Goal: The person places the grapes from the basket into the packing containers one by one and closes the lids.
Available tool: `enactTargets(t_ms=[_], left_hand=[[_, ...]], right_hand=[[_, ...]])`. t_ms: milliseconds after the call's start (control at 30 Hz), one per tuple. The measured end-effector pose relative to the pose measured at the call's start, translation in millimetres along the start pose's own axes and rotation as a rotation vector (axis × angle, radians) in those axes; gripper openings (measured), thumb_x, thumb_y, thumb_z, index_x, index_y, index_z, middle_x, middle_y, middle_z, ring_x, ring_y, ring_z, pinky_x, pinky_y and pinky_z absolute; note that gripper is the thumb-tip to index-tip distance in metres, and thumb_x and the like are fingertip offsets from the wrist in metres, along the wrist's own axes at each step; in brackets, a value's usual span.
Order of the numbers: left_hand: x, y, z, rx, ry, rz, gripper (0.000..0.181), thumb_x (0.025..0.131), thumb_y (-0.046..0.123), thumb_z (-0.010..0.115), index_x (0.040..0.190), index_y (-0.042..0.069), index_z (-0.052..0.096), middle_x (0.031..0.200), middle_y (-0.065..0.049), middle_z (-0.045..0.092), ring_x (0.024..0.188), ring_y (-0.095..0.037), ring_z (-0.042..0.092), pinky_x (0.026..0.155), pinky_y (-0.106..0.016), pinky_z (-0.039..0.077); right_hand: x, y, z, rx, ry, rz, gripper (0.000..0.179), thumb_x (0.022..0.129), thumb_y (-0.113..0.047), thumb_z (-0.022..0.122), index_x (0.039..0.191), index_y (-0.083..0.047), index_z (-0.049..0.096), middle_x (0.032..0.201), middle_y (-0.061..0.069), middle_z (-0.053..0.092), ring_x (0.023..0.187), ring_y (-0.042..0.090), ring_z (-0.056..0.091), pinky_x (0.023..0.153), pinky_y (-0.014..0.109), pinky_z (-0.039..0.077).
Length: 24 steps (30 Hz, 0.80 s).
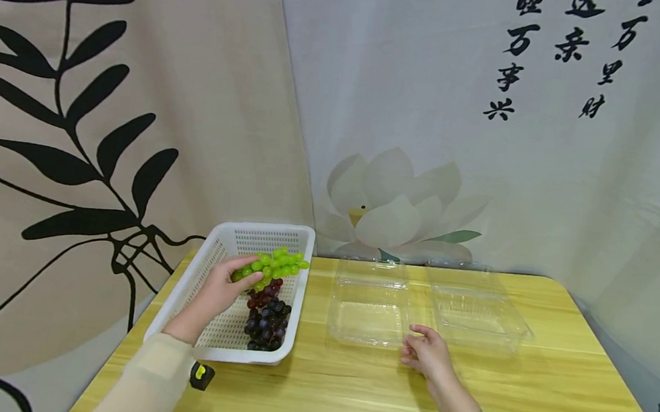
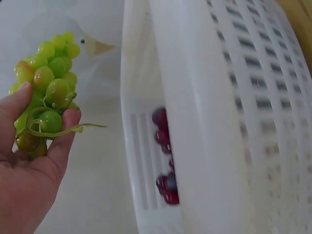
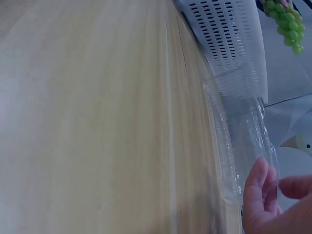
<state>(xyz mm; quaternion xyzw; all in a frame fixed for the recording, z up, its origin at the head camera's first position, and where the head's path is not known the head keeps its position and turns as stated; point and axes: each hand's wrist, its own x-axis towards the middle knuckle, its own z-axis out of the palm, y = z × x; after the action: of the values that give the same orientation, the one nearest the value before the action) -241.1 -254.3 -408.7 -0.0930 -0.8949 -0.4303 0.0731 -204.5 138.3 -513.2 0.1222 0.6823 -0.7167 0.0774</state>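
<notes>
My left hand (image 1: pixel 223 288) holds a bunch of green grapes (image 1: pixel 279 266) between thumb and fingers, over the white basket (image 1: pixel 170 313). In the left wrist view the green bunch lies across the fingers, its curly stem hanging free. Below it in the basket are a red bunch (image 1: pixel 261 297) and a dark purple bunch (image 1: pixel 267 325). My right hand (image 1: pixel 431 358) is at the right edge of an open clear plastic container (image 1: pixel 369 319). Its fingers bend loosely, with a gap between thumb and forefinger; whether they touch the container is hard to tell.
A second open clear container (image 1: pixel 475 313) stands to the right of the first. Both are on the wooden table (image 1: pixel 347 400), near its back edge. Behind the table hangs a printed curtain (image 1: pixel 245 92).
</notes>
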Motion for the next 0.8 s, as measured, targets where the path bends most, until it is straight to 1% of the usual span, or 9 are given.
enactTargets(t_ms=[100, 233, 367, 500, 667, 800], left_hand=[[2.1, 9.7, 10.0, -0.011, 0.007, -0.003, 0.044, 0.09, 0.028, 0.063, 0.13, 0.009, 0.058, 0.136, -0.017, 0.05, 0.125, -0.035, 0.047, 0.102, -0.045, 0.044], [4.2, 24.0, 22.9, -0.018, -0.003, 0.002, 0.042, 0.091, 0.024, 0.064, 0.129, 0.009, 0.059, 0.135, -0.016, 0.052, 0.125, -0.033, 0.048, 0.101, -0.045, 0.045], [6.9, 34.8, 35.3, -0.02, 0.005, 0.024, 0.04, 0.09, 0.022, 0.064, 0.128, 0.009, 0.06, 0.133, -0.015, 0.054, 0.122, -0.031, 0.051, 0.098, -0.043, 0.048], [9.2, 42.1, 45.1, -0.03, 0.014, 0.033, 0.039, 0.089, 0.021, 0.065, 0.127, 0.01, 0.061, 0.132, -0.014, 0.055, 0.123, -0.03, 0.051, 0.097, -0.042, 0.049], [10.8, 47.7, 54.9, -0.04, -0.003, 0.026, 0.039, 0.09, 0.021, 0.064, 0.127, 0.012, 0.061, 0.133, -0.012, 0.054, 0.123, -0.029, 0.05, 0.096, -0.041, 0.05], [13.3, 51.2, 63.6, -0.056, -0.008, 0.044, 0.038, 0.09, 0.02, 0.065, 0.126, 0.011, 0.061, 0.133, -0.012, 0.054, 0.124, -0.029, 0.05, 0.097, -0.04, 0.049]], right_hand=[[0.5, 0.4, 1.2, 0.006, 0.009, -0.002, 0.038, 0.095, -0.003, 0.048, 0.131, 0.007, 0.039, 0.089, 0.008, 0.059, 0.069, 0.011, 0.058, 0.062, 0.023, 0.055], [-0.7, -0.3, 2.0, 0.008, 0.014, -0.005, 0.038, 0.095, -0.003, 0.048, 0.13, 0.008, 0.039, 0.088, 0.007, 0.059, 0.069, 0.012, 0.058, 0.062, 0.023, 0.055], [-0.8, -0.2, 1.6, 0.008, 0.013, -0.003, 0.038, 0.096, -0.003, 0.048, 0.131, 0.007, 0.038, 0.089, 0.007, 0.059, 0.07, 0.012, 0.058, 0.062, 0.023, 0.055], [-0.2, 0.4, 1.1, 0.006, 0.013, 0.0, 0.038, 0.096, -0.003, 0.048, 0.131, 0.007, 0.038, 0.089, 0.007, 0.059, 0.07, 0.012, 0.057, 0.063, 0.024, 0.056], [0.1, 0.6, 0.6, 0.003, 0.012, 0.002, 0.038, 0.095, -0.003, 0.048, 0.131, 0.007, 0.039, 0.089, 0.007, 0.059, 0.07, 0.011, 0.057, 0.063, 0.024, 0.056], [0.4, 0.4, 0.4, 0.006, 0.013, 0.001, 0.038, 0.095, -0.003, 0.048, 0.131, 0.007, 0.039, 0.089, 0.006, 0.059, 0.069, 0.011, 0.057, 0.063, 0.023, 0.056]])
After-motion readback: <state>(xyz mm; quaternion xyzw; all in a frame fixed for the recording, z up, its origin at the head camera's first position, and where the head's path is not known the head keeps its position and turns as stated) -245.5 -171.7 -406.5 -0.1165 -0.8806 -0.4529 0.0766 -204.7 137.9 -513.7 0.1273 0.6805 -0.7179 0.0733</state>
